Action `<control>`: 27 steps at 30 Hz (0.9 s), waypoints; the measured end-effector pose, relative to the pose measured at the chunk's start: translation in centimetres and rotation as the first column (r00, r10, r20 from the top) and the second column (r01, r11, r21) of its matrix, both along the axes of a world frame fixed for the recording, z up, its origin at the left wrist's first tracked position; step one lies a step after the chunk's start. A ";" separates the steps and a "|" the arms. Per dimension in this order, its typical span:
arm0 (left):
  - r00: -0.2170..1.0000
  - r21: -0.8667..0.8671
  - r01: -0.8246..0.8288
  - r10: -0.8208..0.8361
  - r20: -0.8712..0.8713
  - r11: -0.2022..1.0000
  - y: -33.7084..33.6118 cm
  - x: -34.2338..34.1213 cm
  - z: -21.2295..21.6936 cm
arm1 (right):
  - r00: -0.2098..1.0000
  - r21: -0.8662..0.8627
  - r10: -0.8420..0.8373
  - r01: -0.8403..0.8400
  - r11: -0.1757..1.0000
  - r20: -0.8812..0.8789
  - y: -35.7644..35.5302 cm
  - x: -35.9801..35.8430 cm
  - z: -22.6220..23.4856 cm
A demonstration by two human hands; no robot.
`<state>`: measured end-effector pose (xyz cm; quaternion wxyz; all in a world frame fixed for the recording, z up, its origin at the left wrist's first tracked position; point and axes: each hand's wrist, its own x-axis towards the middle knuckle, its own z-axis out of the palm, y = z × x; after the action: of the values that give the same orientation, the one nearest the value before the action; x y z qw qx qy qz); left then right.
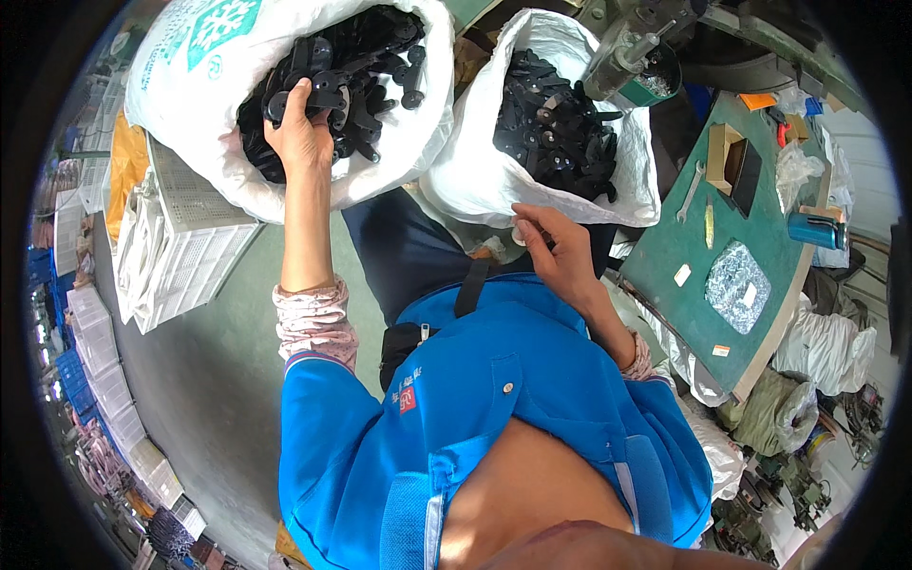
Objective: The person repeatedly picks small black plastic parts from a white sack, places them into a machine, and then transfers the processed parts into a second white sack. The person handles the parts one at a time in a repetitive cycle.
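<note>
My left hand [302,128] reaches into a big white sack [180,114] on my left and grips a black plastic part [318,93] from the heap of black parts [366,66] inside. My right hand [556,249] rests at the lower rim of a second white sack [475,171], which also holds several black parts [556,128]. Its fingers pinch a fold of the white sack material near my lap. I wear a blue jacket with patterned cuffs.
A green worktable [684,275] stands on my right with a wrench [691,190], a small cardboard box [727,152], a blue can [815,230] and a bag of small metal pieces [736,285]. A machine [636,52] sits behind the right sack. White perforated crates [180,247] stand left.
</note>
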<state>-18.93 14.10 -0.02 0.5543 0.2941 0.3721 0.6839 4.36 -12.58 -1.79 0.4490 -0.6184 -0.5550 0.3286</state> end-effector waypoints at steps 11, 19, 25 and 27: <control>0.998 -0.078 -0.051 0.053 0.016 0.996 -1.4 -1.5 0.3 | 0.999 -0.015 0.035 -0.035 0.999 0.007 0.6 -0.4 0.1; 0.996 0.094 -0.025 0.033 -0.080 0.995 -1.9 -1.8 1.4 | 1.000 -0.023 0.026 -0.026 0.999 0.008 0.4 -0.4 -0.3; 0.991 -0.025 0.044 -0.040 0.127 0.999 -2.8 -1.3 2.2 | 0.999 -0.037 0.034 -0.034 0.999 -0.001 0.6 -0.7 -0.1; 0.947 -0.100 0.174 -0.138 0.288 0.980 -4.0 -0.6 1.9 | 1.000 -0.047 0.027 -0.027 0.999 -0.004 0.7 -0.6 0.2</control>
<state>-19.50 10.14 1.91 0.6710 0.1880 0.3073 0.6481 3.72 -11.93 -1.63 0.4310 -0.6207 -0.5545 0.3486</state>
